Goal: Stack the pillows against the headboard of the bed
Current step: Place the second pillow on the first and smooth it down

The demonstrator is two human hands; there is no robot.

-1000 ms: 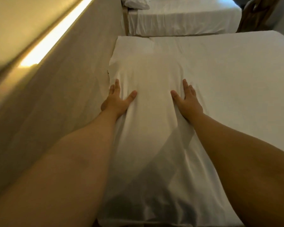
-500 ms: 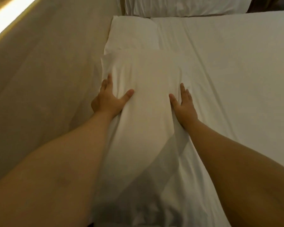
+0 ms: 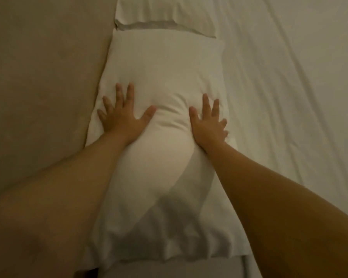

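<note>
Left hand [image 3: 122, 119] flat and spread wide, palm down on the near pillow [image 3: 165, 77], gripping nothing, only pressing. Right hand [image 3: 207, 122] likewise open and flat, fingers fanned, palm sunk into the same pillow toward its right edge. Between the two palms, a rounded bulge of filling pushed up, with fabric creased around each thumb: soft and very compressible by the look of it, probably light, no stiffness to speak of. Smooth white cotton-like case, likely to slide a little over the filling rather than hold firm under a flat palm. Best taken by the long side edges or the corners, with a pinch of case and filling together, or scooped from beneath; from the middle, likely to sag and fold. Lying lengthwise along the tan padded headboard [image 3: 42, 81], left edge touching it. Beyond its far end, a second pillow [image 3: 165, 15], also against the headboard, the two ends meeting or slightly overlapping, hard to tell which. To the right, rumpled white sheet [image 3: 289, 97] over the mattress.
</note>
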